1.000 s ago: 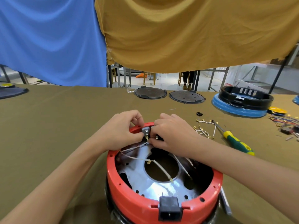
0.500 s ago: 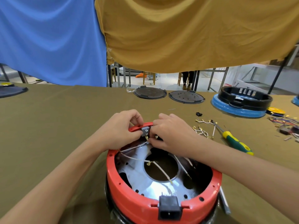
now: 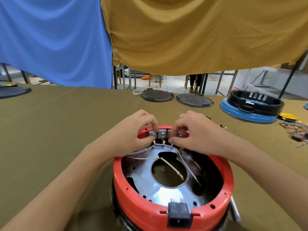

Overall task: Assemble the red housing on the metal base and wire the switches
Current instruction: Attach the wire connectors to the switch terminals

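Note:
The red ring housing (image 3: 138,207) sits around the shiny metal base (image 3: 143,174) in front of me, a black power socket (image 3: 179,215) at its near rim. Grey switches (image 3: 162,133) line the far inner rim, with white wires (image 3: 170,166) running from their terminals across the base. My left hand (image 3: 133,130) pinches at the leftmost switch, fingers curled. My right hand (image 3: 193,130) pinches a wire terminal just under the switches on the right side.
Two dark round plates (image 3: 156,95) (image 3: 194,100) lie at the table's far edge. A black ring on a blue base (image 3: 250,107) stands far right, with coloured wires (image 3: 296,130) beside it. Blue and mustard cloths hang above.
My hands have drawn apart, uncovering the row of grey switches. The right hand has shifted right and now hides the screwdriver.

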`<action>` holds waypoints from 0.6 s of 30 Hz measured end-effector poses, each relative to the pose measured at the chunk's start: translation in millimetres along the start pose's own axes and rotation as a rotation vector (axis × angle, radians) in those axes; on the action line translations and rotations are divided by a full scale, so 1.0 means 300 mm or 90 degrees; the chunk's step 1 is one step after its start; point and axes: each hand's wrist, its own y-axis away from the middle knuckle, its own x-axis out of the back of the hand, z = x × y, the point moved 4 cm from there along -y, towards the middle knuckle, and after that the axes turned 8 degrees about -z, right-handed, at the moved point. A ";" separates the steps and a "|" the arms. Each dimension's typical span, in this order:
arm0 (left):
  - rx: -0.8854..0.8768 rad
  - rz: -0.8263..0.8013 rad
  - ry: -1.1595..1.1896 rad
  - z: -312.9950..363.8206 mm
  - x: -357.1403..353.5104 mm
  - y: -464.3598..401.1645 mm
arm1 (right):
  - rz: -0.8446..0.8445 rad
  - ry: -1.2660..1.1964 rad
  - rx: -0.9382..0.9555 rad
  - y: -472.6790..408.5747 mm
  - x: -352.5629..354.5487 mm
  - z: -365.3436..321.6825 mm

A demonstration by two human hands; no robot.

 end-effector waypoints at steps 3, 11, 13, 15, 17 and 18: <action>-0.017 -0.072 -0.032 0.008 -0.010 0.001 | -0.025 0.018 0.000 0.001 -0.033 -0.010; 0.000 -0.152 -0.079 0.008 -0.029 -0.014 | -0.062 0.076 0.012 -0.008 -0.062 -0.022; 0.005 -0.154 -0.073 0.010 -0.028 -0.015 | -0.066 0.066 0.021 -0.010 -0.064 -0.021; 0.005 -0.151 -0.066 0.013 -0.026 -0.016 | -0.065 0.047 0.029 -0.009 -0.064 -0.019; 0.002 -0.150 -0.063 0.016 -0.024 -0.017 | -0.068 0.023 0.038 -0.011 -0.059 -0.015; 0.001 -0.149 -0.061 0.016 -0.022 -0.018 | -0.072 0.010 0.044 -0.015 -0.055 -0.013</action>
